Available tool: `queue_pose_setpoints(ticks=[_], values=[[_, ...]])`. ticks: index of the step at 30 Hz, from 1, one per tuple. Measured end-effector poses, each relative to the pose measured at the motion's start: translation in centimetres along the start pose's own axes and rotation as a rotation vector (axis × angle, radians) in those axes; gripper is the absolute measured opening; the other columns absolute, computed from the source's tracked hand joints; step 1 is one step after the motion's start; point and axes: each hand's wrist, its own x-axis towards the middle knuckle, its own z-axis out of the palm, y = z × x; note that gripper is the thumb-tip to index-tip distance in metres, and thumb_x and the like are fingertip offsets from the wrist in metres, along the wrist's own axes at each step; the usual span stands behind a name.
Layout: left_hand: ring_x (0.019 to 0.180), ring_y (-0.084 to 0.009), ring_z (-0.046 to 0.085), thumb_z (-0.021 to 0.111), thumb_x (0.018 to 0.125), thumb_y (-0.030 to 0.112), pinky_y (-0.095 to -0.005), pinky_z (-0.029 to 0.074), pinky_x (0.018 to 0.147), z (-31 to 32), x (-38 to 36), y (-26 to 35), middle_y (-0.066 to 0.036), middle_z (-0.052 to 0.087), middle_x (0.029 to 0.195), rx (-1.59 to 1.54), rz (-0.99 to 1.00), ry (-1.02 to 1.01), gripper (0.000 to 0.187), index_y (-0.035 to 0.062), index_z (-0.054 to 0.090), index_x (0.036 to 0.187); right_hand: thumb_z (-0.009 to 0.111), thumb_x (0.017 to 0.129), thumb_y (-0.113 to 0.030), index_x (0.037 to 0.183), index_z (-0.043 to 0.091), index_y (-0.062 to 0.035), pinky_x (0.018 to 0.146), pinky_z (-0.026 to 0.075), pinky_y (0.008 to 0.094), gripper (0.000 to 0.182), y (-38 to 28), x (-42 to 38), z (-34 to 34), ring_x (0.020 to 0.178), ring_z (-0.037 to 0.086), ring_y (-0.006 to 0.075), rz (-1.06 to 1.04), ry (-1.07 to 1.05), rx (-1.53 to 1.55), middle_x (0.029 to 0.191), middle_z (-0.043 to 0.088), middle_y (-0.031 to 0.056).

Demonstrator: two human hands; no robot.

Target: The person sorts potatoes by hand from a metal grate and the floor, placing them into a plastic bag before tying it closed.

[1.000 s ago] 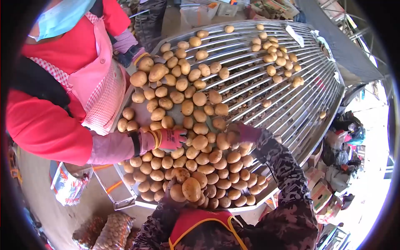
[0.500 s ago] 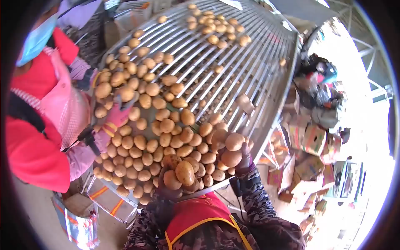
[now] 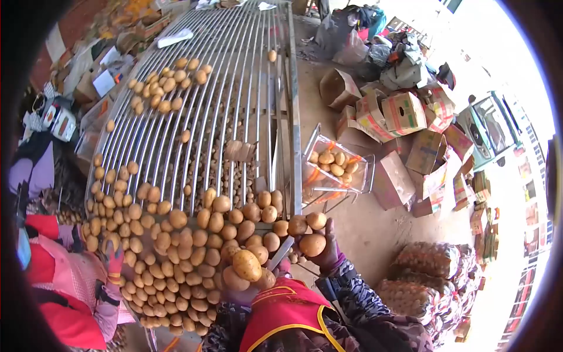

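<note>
My right hand [image 3: 331, 245], in a dark glove, is closed around a few potatoes [image 3: 312, 245] at the table's right front corner. My left hand [image 3: 236, 295] is in front of my apron, mostly hidden under the potatoes it holds, the top one a large yellowish potato [image 3: 247, 265]. Many loose potatoes [image 3: 176, 254] cover the near end of the sorting table, close by both hands. A flat grey strip [image 3: 282, 252], perhaps the table's edge, shows between my hands.
Metal bars [image 3: 199, 135] form the table's far part, with a potato cluster [image 3: 169, 85] on them. At left, a co-worker's gloved hand [image 3: 114, 264] touches potatoes. Right of the table stand a crate of potatoes [image 3: 334, 161], cardboard boxes [image 3: 404, 114] and filled net sacks [image 3: 425, 261].
My view has swung right, bringing the crate and sacks into sight. Both hands still hold potatoes; my right hand now sits off the table's corner. The co-worker's hand has stayed among the potatoes.
</note>
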Motion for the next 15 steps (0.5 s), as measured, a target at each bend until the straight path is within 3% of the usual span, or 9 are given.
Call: queue_pose_setpoints(ticks=[1,2,4,8,10,12,13,14,15], values=[[0.094,-0.0089,0.055,0.062,0.094,0.034,-0.0285,0.051,0.080,-0.2,1.4,1.7,0.001,0.062,0.101,0.398,-0.210,-0.407,0.026,0.0100,0.062,0.103,0.034,0.089,-0.081,0.136,0.048,-0.0097,0.077,0.054,0.0414,0.087,-2.2,0.7,-1.9,0.093,0.063,0.0298,-0.064,0.004,-0.062,0.112,0.063,0.0179],[0.094,-0.0089,0.055,0.062,0.094,0.034,-0.0285,0.051,0.080,2.5,0.4,0.8,0.001,0.062,0.101,0.413,-0.219,-0.417,0.026,0.0100,0.062,0.103,0.031,0.090,-0.082,0.136,0.048,-0.0094,0.075,0.053,0.0394,0.087,-4.5,1.4,-3.6,0.093,0.063,0.0286,-0.116,0.012,-0.124,0.112,0.062,0.0170],[0.109,-0.0177,0.055,0.063,0.096,0.015,-0.0373,0.051,0.100,8.8,-0.8,-2.6,-0.004,0.054,0.121,0.603,0.347,-0.355,0.043,0.0118,0.043,0.134,0.034,0.092,-0.077,0.134,0.050,-0.0082,0.079,0.055,0.0385,0.082,-10.1,2.9,-3.9,0.091,0.064,0.0276,-0.150,0.057,-0.134,0.109,0.064,0.0150],[0.105,-0.0176,0.057,0.067,0.092,0.013,-0.0349,0.052,0.092,5.1,1.9,-2.8,-0.003,0.058,0.115,0.997,0.077,-0.557,0.028,0.0103,0.051,0.115,0.055,0.097,-0.054,0.135,0.050,-0.0083,0.085,0.054,0.0373,0.060,-19.0,11.9,-9.4,0.098,0.064,0.0245,-0.328,0.075,-0.130,0.118,0.063,0.0130],[0.103,-0.0176,0.058,0.069,0.090,0.012,-0.0337,0.053,0.087,2.6,2.7,-3.5,-0.003,0.060,0.111,1.187,-0.073,-0.572,0.021,0.0095,0.056,0.106,0.063,0.096,-0.036,0.140,0.047,-0.0076,0.091,0.052,0.0367,0.055,-21.3,17.1,-15.3,0.110,0.060,0.0231,-0.664,0.311,-0.957,0.129,0.059,0.0121],[0.101,-0.0175,0.059,0.070,0.088,0.012,-0.0325,0.053,0.083,1.6,3.1,-5.0,-0.002,0.062,0.108,1.151,-0.193,-0.506,0.014,0.0088,0.060,0.097,0.063,0.097,-0.024,0.143,0.046,-0.0060,0.093,0.051,0.0350,0.053,-18.6,14.9,-9.9,0.111,0.061,0.0213,-0.638,0.298,-0.813,0.130,0.059,0.0112],[0.101,-0.0170,0.059,0.071,0.087,0.010,-0.0306,0.053,0.083,4.4,3.1,-5.4,-0.002,0.061,0.108,0.766,-0.354,-0.305,0.016,0.0086,0.061,0.099,0.062,0.097,-0.021,0.146,0.043,-0.0053,0.095,0.050,0.0336,0.054,-17.3,11.7,-5.3,0.115,0.060,0.0205,-0.386,0.284,-0.738,0.130,0.059,0.0119],[0.100,-0.0164,0.059,0.071,0.087,0.009,-0.0288,0.053,0.083,7.1,2.7,-6.0,-0.002,0.061,0.109,0.362,-0.491,-0.113,0.018,0.0084,0.062,0.102,0.063,0.097,-0.023,0.146,0.042,-0.0045,0.098,0.048,0.0342,0.056,-15.1,9.1,-2.6,0.117,0.059,0.0201,-0.243,0.097,-0.702,0.133,0.058,0.0117],[0.117,-0.0209,0.054,0.066,0.092,0.025,-0.0344,0.048,0.098,0.9,2.9,-6.2,-0.007,0.057,0.124,0.397,-0.536,-0.206,0.043,0.0072,0.053,0.129,0.068,0.092,-0.022,0.146,0.043,-0.0051,0.102,0.045,0.0362,0.062,-11.8,7.5,-2.6,0.121,0.058,0.0234,-0.239,-0.167,-0.756,0.135,0.057,0.0113]])
